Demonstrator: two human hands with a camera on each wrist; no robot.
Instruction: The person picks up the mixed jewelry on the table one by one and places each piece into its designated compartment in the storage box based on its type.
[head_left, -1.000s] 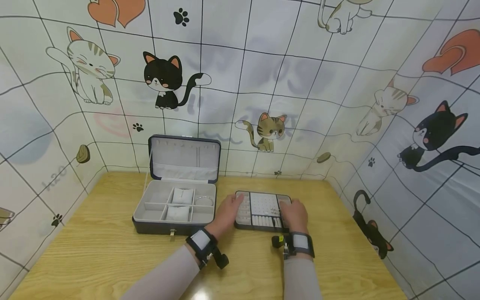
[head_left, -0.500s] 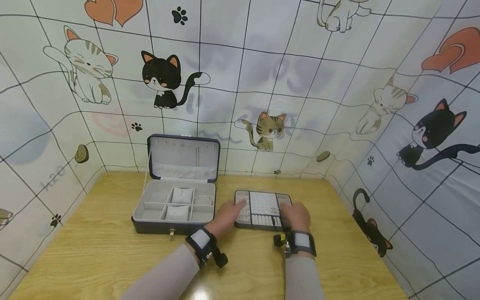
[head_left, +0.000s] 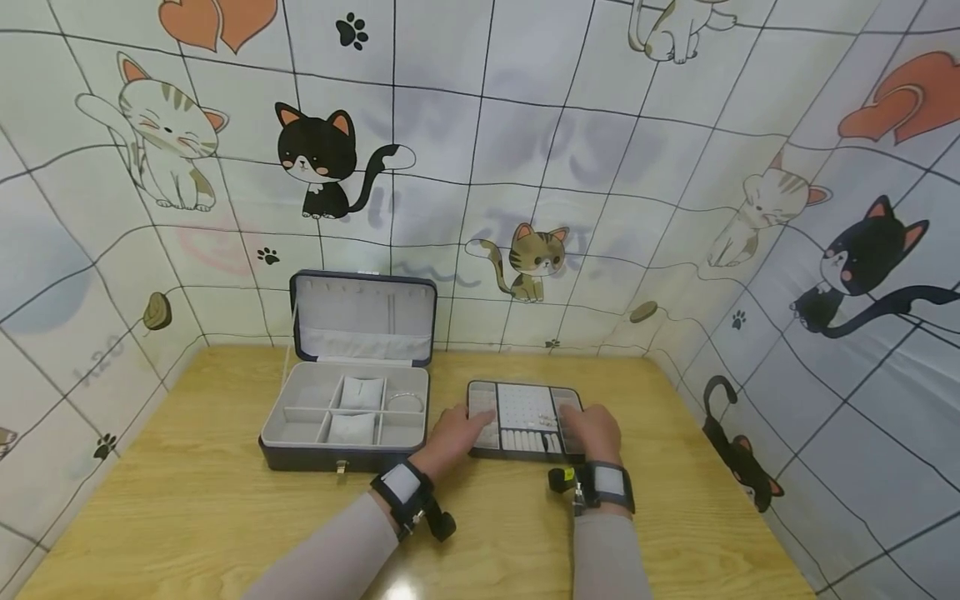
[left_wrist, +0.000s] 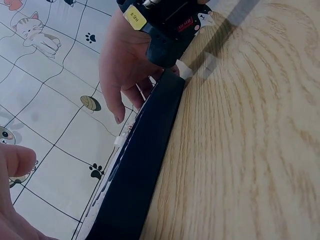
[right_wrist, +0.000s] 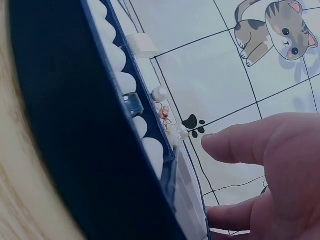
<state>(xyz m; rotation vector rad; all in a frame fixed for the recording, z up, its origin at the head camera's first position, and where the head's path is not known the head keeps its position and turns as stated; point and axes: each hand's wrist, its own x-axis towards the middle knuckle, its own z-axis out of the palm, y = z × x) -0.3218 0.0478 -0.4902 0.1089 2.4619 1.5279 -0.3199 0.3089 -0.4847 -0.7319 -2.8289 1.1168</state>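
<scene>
A dark-edged jewelry tray (head_left: 527, 406) lies flat on the table, with a perforated white panel, white ring rolls (head_left: 522, 440) and small side compartments. My left hand (head_left: 452, 437) is at its left end, the thumb stretched over the left compartments. At the right end is my right hand (head_left: 594, 429), its thumb raised above the tray in the right wrist view and other fingertips at the tray's edge. A ring with a blue stone (right_wrist: 133, 104) sits among the rolls, and a pearl earring (right_wrist: 159, 94) is on the panel. The hands partly hide both ends.
Left of the tray stands an open jewelry box (head_left: 339, 457) with its lid upright. Two white cushions (head_left: 362, 393) and a bracelet (head_left: 406, 402) lie in its compartments. Cat-patterned cloth walls surround the wooden table (head_left: 187, 517) at the back and sides.
My left thumb has moved off the tray's left rim and further in over the compartments. The right hand has shifted slightly right. The tray stays on the table.
</scene>
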